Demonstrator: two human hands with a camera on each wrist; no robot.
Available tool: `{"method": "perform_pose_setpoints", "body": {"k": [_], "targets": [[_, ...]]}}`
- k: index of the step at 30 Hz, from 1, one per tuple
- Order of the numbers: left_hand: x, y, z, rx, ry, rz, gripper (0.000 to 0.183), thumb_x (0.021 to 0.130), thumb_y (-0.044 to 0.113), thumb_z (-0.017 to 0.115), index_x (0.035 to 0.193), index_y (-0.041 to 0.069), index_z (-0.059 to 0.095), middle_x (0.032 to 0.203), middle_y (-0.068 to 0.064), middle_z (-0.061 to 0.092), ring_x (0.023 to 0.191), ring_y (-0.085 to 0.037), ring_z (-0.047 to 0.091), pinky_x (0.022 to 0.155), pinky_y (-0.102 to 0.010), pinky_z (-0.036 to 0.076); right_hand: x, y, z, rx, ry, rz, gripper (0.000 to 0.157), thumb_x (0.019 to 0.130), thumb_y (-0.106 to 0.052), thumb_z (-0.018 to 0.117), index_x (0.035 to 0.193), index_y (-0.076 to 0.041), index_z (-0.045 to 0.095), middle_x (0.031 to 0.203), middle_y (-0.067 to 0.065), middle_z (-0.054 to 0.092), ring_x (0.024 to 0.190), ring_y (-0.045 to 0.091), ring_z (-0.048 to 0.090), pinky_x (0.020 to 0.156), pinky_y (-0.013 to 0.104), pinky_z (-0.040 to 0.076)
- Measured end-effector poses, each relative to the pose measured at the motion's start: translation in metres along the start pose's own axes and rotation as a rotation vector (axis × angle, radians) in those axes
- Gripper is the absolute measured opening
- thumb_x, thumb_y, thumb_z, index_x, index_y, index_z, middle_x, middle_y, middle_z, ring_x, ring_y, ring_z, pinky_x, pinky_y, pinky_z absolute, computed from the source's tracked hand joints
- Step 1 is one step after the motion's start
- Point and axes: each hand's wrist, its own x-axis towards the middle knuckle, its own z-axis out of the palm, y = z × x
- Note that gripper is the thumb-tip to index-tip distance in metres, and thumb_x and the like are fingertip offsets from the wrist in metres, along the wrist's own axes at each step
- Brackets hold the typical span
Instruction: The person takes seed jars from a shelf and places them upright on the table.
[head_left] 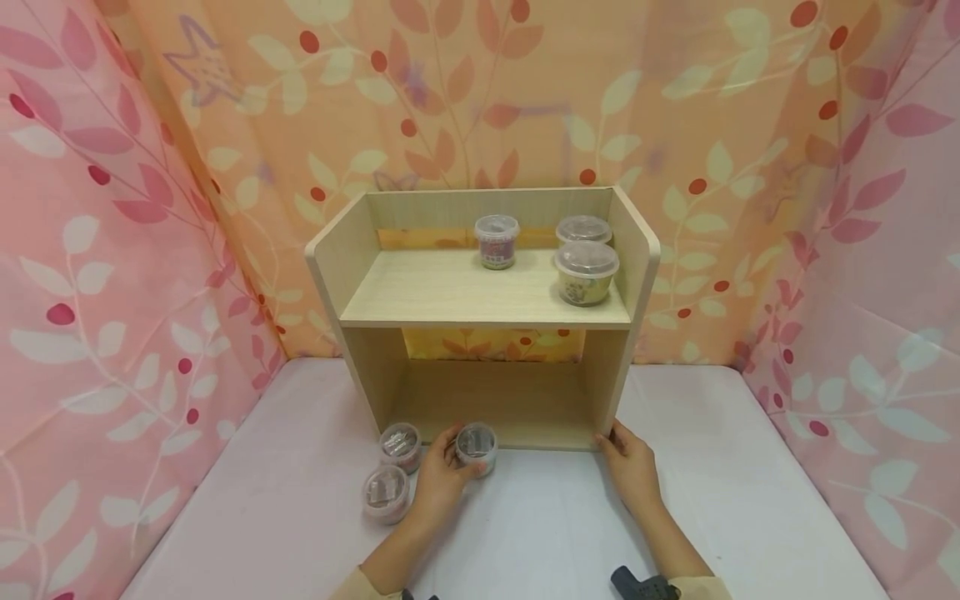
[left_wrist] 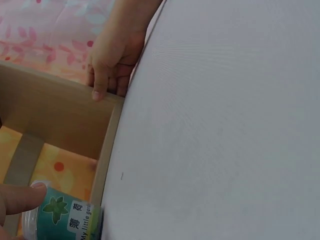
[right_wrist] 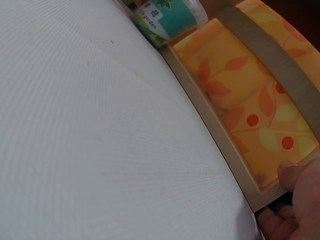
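Note:
My left hand (head_left: 441, 477) grips a small clear-lidded plastic tub (head_left: 477, 446) in front of the wooden shelf's (head_left: 480, 323) lower opening. Its teal label, printed "My little garden" with a green leaf, shows on the tub (left_wrist: 62, 215) in the left wrist view, the thumb (left_wrist: 22, 199) lying against its side. My right hand (head_left: 632, 468) holds the shelf's lower right front corner. In the right wrist view the thumb rests on the panel edge, and the curled fingers (right_wrist: 277, 222) are on its outer side.
Two more lidded tubs, one (head_left: 401, 446) behind the other (head_left: 386, 493), stand left of my left hand. On the upper shelf are a small tub (head_left: 497, 242) and two wider bowls, the front one (head_left: 586, 272) and the rear one (head_left: 583, 228). Patterned curtains (head_left: 480, 100) surround the white table (head_left: 712, 500).

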Motion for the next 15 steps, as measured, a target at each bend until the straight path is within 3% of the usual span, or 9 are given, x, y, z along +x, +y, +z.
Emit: {"method": "perform_pose_setpoints", "body": {"k": [7, 15], "targets": [[0.0022, -0.0047, -0.0013, -0.014, -0.018, 0.001, 0.083, 0.083, -0.009, 0.076, 0.152, -0.013, 0.029, 0.157, -0.035, 0.032, 0.148, -0.05, 0.029, 0.118, -0.051, 0.036, -0.0003, -0.0027, -0.0005, -0.008, 0.018, -0.021, 0.054, 0.101, -0.017, 0.067, 0.145, 0.007, 0.05, 0.139, 0.028, 0.057, 0.13, 0.038, 0.057, 0.102, 0.041, 0.051], [0.0043, -0.006, -0.0037, 0.08, -0.039, 0.009, 0.085, 0.082, -0.005, 0.079, 0.151, -0.013, 0.03, 0.155, -0.036, 0.033, 0.146, -0.052, 0.031, 0.119, -0.056, 0.031, -0.0007, -0.0035, 0.0, -0.006, 0.018, -0.011, 0.054, 0.101, -0.016, 0.067, 0.145, 0.008, 0.05, 0.14, 0.029, 0.056, 0.131, 0.039, 0.056, 0.101, 0.042, 0.05]]}}
